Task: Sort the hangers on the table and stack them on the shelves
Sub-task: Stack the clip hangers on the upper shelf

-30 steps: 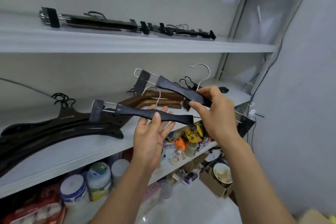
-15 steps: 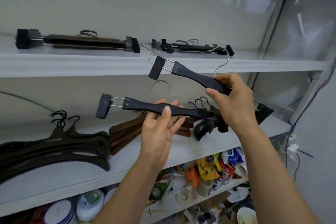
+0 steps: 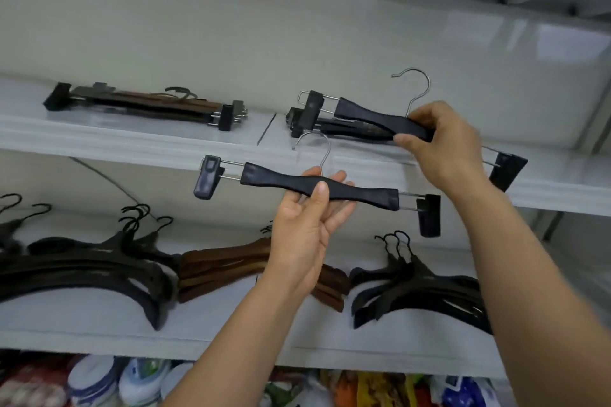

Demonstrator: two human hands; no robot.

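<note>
My left hand (image 3: 307, 228) pinches a black clip hanger (image 3: 360, 193) at its middle, thumb in front and fingers behind, holding it level below the upper shelf (image 3: 132, 142). My right hand (image 3: 443, 145) grips a second black clip hanger (image 3: 363, 116) by its right half, just above the upper shelf's edge. That hanger hovers over a small pile of black clip hangers (image 3: 340, 129) lying on the shelf. Its right clip (image 3: 506, 172) sticks out past my wrist.
A pile of brown clip hangers (image 3: 148, 107) lies on the upper shelf at the left. The middle shelf (image 3: 99, 337) carries black coat hangers (image 3: 82, 271) at the left, brown wooden hangers (image 3: 224, 261) in the centre and more black hangers (image 3: 420, 291) at the right. Packets and tubs fill the shelf below.
Both hands have risen with their hangers. The right-hand hanger went from in front of the upper shelf's edge to above the pile of black clip hangers; the left-hand hanger now sits just under that shelf.
</note>
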